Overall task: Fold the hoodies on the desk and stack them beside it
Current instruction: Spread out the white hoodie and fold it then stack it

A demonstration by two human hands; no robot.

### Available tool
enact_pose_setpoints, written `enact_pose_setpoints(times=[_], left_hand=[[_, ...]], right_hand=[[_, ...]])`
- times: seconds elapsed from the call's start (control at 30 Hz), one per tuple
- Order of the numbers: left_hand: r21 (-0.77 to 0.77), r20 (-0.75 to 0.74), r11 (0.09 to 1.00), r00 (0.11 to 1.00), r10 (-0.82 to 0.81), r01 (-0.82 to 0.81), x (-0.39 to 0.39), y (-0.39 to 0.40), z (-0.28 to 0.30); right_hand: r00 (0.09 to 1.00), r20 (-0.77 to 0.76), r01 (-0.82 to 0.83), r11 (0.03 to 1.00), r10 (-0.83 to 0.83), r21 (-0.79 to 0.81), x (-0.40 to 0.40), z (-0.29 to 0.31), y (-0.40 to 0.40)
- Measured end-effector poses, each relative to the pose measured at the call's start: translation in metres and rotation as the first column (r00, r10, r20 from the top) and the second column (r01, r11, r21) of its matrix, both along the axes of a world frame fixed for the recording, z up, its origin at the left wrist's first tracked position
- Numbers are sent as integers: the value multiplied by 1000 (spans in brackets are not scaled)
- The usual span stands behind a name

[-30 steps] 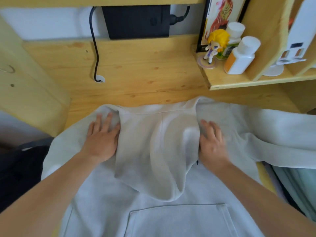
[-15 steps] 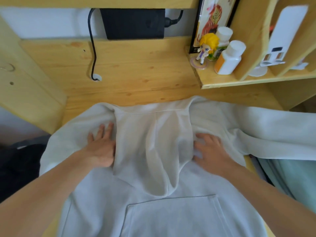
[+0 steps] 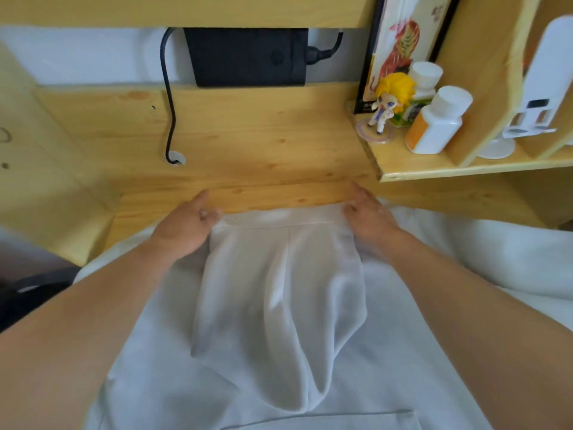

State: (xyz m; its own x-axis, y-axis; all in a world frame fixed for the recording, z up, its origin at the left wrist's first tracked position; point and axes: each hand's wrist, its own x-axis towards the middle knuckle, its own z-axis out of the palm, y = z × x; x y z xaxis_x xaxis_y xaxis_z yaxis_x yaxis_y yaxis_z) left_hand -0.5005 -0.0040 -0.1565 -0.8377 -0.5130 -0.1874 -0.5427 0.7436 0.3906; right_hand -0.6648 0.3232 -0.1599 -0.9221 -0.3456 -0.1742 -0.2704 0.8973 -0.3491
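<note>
A light grey hoodie [image 3: 387, 352] lies front up on the wooden desk [image 3: 248, 150], its hood [image 3: 279, 305] folded down over the chest and the pouch pocket's top edge [image 3: 325, 418] near the bottom of the frame. My left hand [image 3: 186, 225] pinches the hood's far left corner at the neckline, between thumb and fingers. At the far right corner, my right hand [image 3: 369, 215] pinches the same fold. One sleeve [image 3: 496, 252] trails off to the right. The left sleeve is hidden under my arm.
A raised shelf [image 3: 434, 172] at the right carries a small blond figurine [image 3: 390, 100], white bottles [image 3: 434, 122] and a framed picture [image 3: 400, 41]. A black box [image 3: 248, 57] sits against the back wall, its cable [image 3: 169, 113] dropping into a desk hole. Something dark [image 3: 31, 293] lies left of the desk.
Both hands slid away from me, from lying flat beside the hood to its far corners at the neckline, where they now pinch the fabric. The camera leaned closer.
</note>
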Motion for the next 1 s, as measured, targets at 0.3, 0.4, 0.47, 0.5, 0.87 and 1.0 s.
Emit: enact_pose_setpoints(times=[0.3, 0.4, 0.47, 0.5, 0.87, 1.0], left_hand=[[-514, -296, 852, 912, -284, 99, 107, 23, 90], [-534, -512, 845, 784, -352, 30, 158, 28, 137], [-524, -537, 852, 768, -350, 22, 167, 29, 160], [-535, -510, 843, 777, -369, 49, 167, 27, 167], [-75, -195, 963, 944, -268, 258, 150, 6, 219], [-404, -254, 911, 967, -29, -79, 113, 21, 187]], right_hand=[[972, -231, -32, 999, 41, 44, 114, 94, 56], [883, -461, 5, 984, -87, -177, 158, 171, 88], [873, -484, -33, 986, -50, -161, 169, 201, 86], [902, -430, -29, 993, -23, -115, 172, 206, 85], [955, -295, 51, 995, -26, 80, 157, 239, 69], [950, -302, 73, 997, -76, -22, 151, 198, 13]])
